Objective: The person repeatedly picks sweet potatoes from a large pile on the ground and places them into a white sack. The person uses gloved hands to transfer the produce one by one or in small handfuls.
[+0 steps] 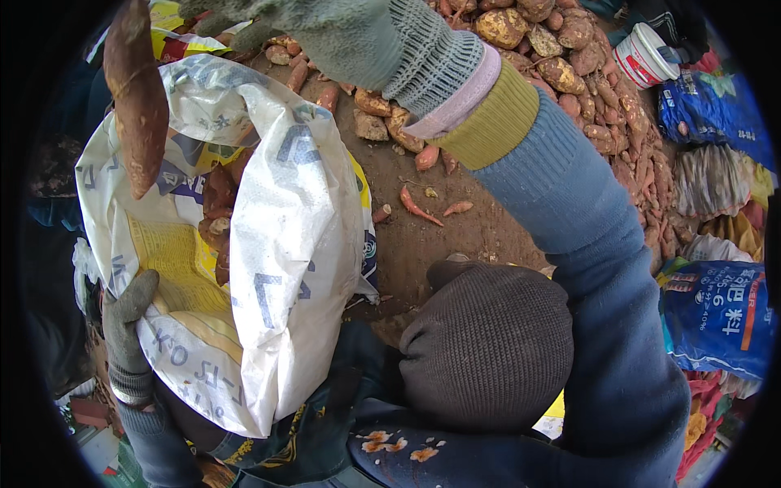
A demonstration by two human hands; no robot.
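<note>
My left hand (130,329), in a grey glove, grips the near left rim of a white woven sack (289,211). The sack's mouth gapes upward, showing a yellow printed lining (167,252) and several sweet potatoes (220,195) inside. A long reddish-brown sweet potato (138,106) is in the air over the sack's left side, its upper end cut off by the frame. My right hand (325,37), also gloved, reaches across the top with fingers stretched left, apart from that sweet potato. The top edge crops part of this hand.
A large heap of sweet potatoes (602,98) lies on the dirt ground at upper right. Small pieces (416,205) are scattered nearer the sack. A white bucket (643,55) and blue bags (716,317) line the right side. A rounded dark knit shape (492,346) bulges at lower centre.
</note>
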